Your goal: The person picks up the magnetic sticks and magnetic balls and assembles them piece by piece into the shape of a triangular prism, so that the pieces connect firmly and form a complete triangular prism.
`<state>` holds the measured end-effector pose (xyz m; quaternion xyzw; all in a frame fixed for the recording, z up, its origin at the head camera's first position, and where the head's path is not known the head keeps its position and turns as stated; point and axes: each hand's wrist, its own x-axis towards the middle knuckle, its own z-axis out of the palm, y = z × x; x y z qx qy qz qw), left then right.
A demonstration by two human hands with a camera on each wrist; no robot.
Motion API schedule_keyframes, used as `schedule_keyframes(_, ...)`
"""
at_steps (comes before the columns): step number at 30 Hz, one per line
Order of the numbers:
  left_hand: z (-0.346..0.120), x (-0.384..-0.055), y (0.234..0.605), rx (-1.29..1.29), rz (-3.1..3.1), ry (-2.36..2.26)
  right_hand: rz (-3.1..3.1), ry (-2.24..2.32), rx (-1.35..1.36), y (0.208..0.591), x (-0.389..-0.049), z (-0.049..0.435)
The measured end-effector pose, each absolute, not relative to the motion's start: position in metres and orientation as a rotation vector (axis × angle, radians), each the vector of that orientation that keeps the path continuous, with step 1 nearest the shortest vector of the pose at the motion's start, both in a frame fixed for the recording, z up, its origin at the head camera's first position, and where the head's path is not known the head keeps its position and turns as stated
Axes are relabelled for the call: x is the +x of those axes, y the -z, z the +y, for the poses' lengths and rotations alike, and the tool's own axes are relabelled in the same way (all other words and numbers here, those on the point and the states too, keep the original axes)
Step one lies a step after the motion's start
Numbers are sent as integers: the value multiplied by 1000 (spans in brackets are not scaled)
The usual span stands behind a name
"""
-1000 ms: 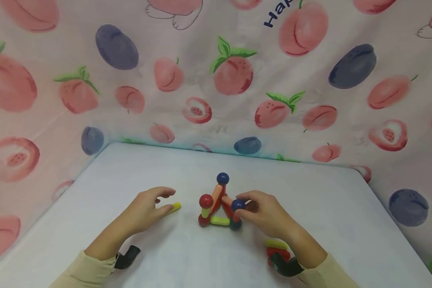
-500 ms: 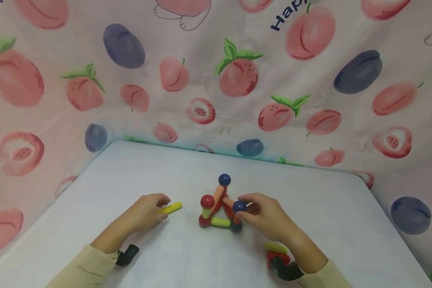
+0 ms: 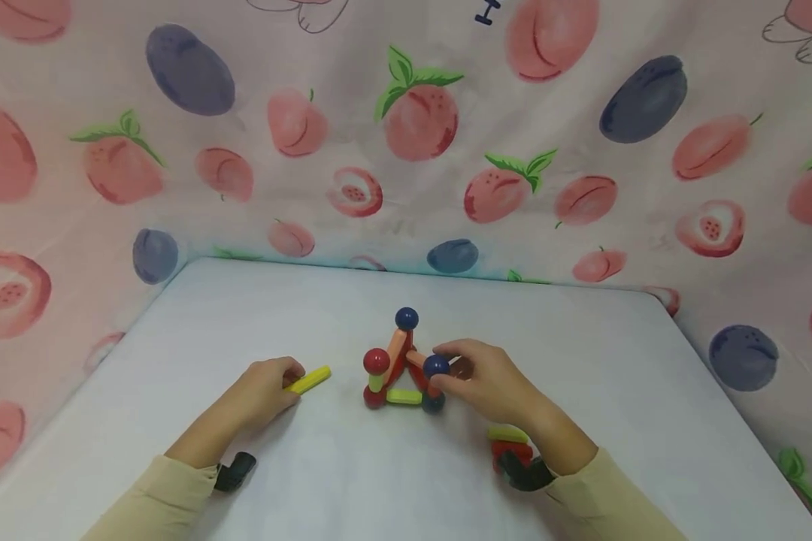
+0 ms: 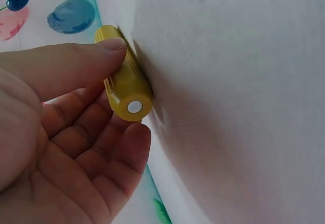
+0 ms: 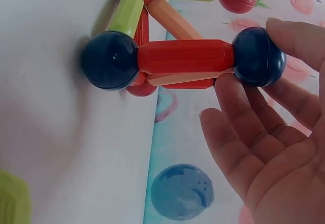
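My left hand pinches a yellow magnetic rod left of the built frame. In the left wrist view, the thumb lies along the rod, whose silvery end disc faces the camera; it is close to the table, and whether it touches is unclear. With thumb and fingers, my right hand holds a blue ball atop an upright red rod, which stands on a lower dark blue ball. The frame also has a red top ball, a rear blue ball and a yellow-green base rod.
Beneath my right forearm lie a yellow-green rod and red pieces, partly hidden by the black wrist mount. Fruit-printed cloth rises behind and beside the white table.
My left hand has closed its thumb and fingers on the yellow rod, which it was hovering over before. The right hand stays on the blue ball. The head view has shifted slightly.
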<state>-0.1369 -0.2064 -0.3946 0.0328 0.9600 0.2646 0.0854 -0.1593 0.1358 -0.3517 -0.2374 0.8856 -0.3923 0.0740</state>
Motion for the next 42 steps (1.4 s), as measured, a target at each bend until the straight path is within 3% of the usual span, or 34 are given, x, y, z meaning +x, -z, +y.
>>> schedule_keyframes(11, -213, -139, 386, 166, 2887, -874, 2650, 1178, -690, 349, -165, 131)
schedule_keyframes(26, -206, -125, 323, 378, 3033, -1183, 2644, 1183, -684, 349, -167, 129)
schedule_keyframes(42, -142, -130, 319, 659, 2819, -1389, 2637, 1160, -639, 351, -161, 134)
